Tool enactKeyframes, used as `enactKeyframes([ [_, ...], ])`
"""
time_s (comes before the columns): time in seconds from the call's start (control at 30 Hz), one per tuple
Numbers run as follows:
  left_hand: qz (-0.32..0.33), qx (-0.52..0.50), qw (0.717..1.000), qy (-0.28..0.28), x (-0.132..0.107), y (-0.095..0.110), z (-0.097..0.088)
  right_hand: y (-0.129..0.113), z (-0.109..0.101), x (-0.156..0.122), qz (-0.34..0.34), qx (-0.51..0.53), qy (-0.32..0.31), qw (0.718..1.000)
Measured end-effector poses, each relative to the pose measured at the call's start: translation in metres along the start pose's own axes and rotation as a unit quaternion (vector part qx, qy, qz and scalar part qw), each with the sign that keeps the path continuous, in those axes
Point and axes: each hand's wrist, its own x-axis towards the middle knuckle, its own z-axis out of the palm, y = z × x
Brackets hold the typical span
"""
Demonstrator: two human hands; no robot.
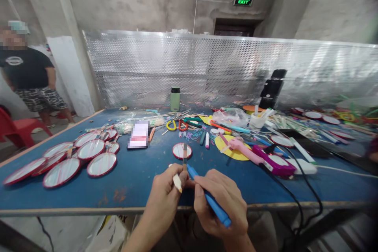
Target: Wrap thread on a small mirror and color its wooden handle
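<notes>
My left hand (162,191) is closed around the lower end of a flat stick (184,153). The stick's upper part lies in front of a small round red-rimmed disc (178,151); I cannot tell whether the two are joined. A white marker with an orange tip (177,183) is also held between the left fingers, tip down. My right hand (224,201) grips a blue marker (217,208) like a pen, its front end close to the left fingertips. Where that marker meets the stick, if it does, is hidden by the fingers.
Several red-rimmed discs (102,164) lie at the left, near a phone (138,134). Pliers (183,125), loose markers and a green bottle (175,100) stand beyond. At right, a pink glue gun (242,147) rests over a yellow disc (222,150), cables trailing. A person (28,71) stands far left.
</notes>
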Motion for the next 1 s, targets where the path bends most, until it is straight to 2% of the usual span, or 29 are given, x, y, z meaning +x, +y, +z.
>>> enactKeyframes([
  [0.43,0.004,-0.016,1.0,0.003,0.0002,0.002,0.0005,-0.0006,0.0009,0.0005,-0.003,0.002,0.004,1.0],
  [1.0,0.003,0.016,1.0,0.005,0.0004,0.001,0.0016,-0.0002,-0.0001,0.0017,-0.009,0.018,-0.014,1.0],
])
